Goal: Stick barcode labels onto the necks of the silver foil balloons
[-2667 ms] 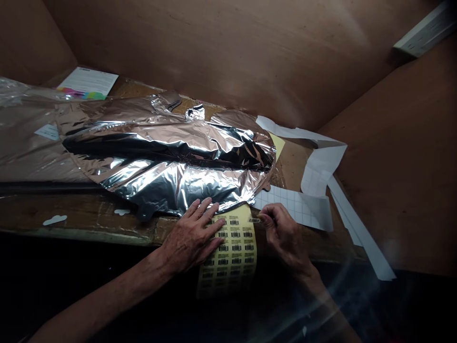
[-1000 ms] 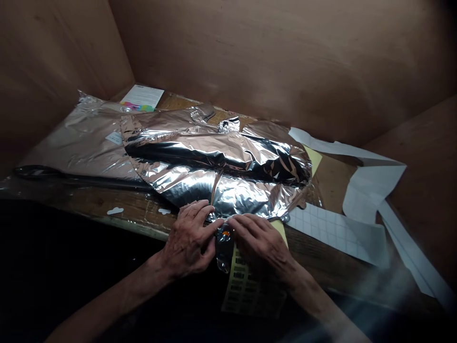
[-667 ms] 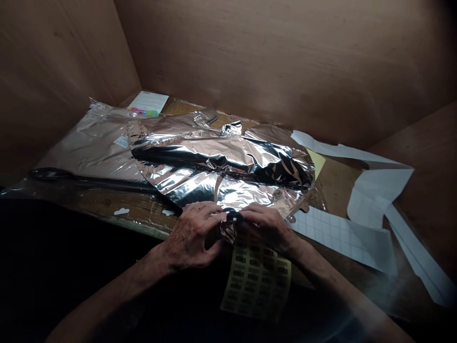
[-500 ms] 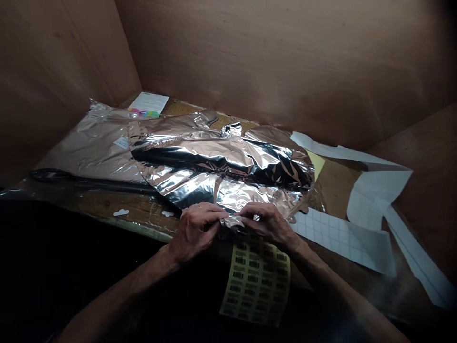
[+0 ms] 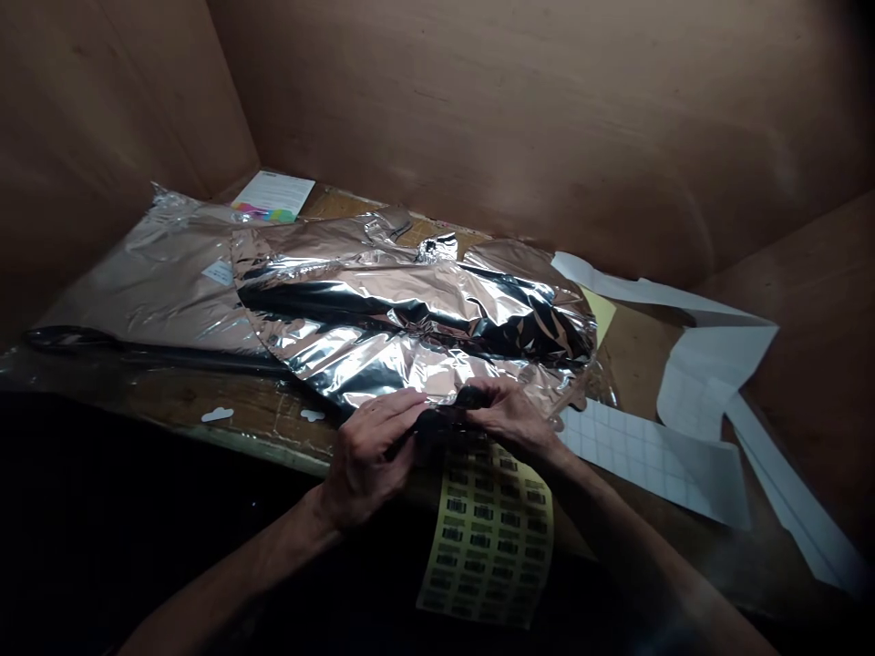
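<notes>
A crumpled rose-gold foil balloon [image 5: 410, 310] lies flat on the wooden bench [image 5: 260, 415]. Its narrow tail [image 5: 444, 421] sits at the near edge, folded over and pinched between both hands. My left hand [image 5: 373, 451] grips the tail from the left with curled fingers. My right hand [image 5: 509, 417] pinches it from the right. A yellow sheet of barcode stickers [image 5: 488, 538] hangs over the bench edge just below the hands.
A clear plastic bag [image 5: 150, 282] lies left of the balloon, a dark rod [image 5: 157, 355] along its near side. White backing sheets [image 5: 656, 446] and strips [image 5: 793, 510] trail off right. A colourful card [image 5: 273, 196] rests at the back. Wooden walls enclose the bench.
My right hand left the sticker sheet and joined the left on the balloon's tail. Both hands folded the tail up from the edge and now pinch it.
</notes>
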Demonstrator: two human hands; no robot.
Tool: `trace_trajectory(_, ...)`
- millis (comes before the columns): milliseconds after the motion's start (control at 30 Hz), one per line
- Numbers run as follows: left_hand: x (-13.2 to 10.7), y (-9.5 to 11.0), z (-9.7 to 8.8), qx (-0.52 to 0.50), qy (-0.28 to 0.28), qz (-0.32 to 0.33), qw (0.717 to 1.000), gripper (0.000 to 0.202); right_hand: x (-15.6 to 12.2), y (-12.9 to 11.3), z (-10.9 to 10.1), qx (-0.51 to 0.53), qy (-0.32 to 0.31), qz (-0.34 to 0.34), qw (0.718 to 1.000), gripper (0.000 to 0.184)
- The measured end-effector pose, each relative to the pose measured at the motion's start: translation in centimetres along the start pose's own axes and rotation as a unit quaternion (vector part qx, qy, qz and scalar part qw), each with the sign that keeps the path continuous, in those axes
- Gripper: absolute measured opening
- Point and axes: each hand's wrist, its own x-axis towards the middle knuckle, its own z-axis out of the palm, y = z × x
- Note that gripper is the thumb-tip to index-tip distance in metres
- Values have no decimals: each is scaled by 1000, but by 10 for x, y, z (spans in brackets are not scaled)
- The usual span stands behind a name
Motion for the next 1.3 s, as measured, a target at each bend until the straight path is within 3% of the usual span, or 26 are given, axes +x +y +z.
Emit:
trace_trajectory(67, 5, 4, 1, -8, -1, -40, 999, 20, -1, 0, 5, -30, 29, -1, 999, 38)
trace_trajectory(167, 9, 10, 4, -6, 39, -48, 998, 10, -2, -2, 5, -89, 55, -29, 994, 35)
trace_trajectory(300, 3, 10, 6, 16, 87, 3, 996, 10, 6, -12, -9, -82, 5, -28, 996, 36)
trace_trajectory(367, -3, 7, 3, 6, 54, 90, 994, 13, 15, -21, -17, -65, -1, -36, 997, 37)
trace_trajectory(467, -10, 0, -5, -6, -44, 204, 978, 20, 33, -43, -30, -71, -16, -72, 995, 40)
trace_trajectory(567, -13, -3, -14, -9, -134, 205, 970, 29, 63, -68, -42, -110, -23, -90, 990, 45)
trace_trajectory(667, -13, -4, -21, -23, -196, 183, 963, 62, 109, -87, -54, -207, 121, -104, 965, 41)
trace_trajectory(767, -14, -6, -23, -41, -211, 167, 962, 61, 150, -95, -63, -358, 313, -74, 877, 29)
trace_trajectory(833, -14, -9, -23, -53, -211, 150, 964, 51, 151, -92, -63, -430, 367, -93, 820, 15)
trace_trajectory(900, -15, -11, -23, -63, -213, 136, 966, 40, 121, -81, -55, -469, 358, -176, 788, 17)
trace_trajectory(967, -16, -9, -22, -64, -204, 129, 968, 30, 63, -58, -38, -480, 322, -273, 769, 22)
trace_trajectory(1033, -16, -4, -19, -49, -185, 128, 973, 26, -7, -25, -16, -460, 285, -289, 790, 22)
trace_trajectory(1133, -16, 9, -11, 6, -191, 144, 971, 33, -95, 33, 11, -491, 250, -298, 779, 20)
trace_trajectory(1200, -17, 16, -3, 43, -225, 161, 960, 38, -127, 63, 17, -511, 209, -311, 774, 29)
trace_trajectory(1300, -19, 19, 8, 80, -262, 168, 947, 38, -139, 83, 13, -483, 178, -316, 797, 35)
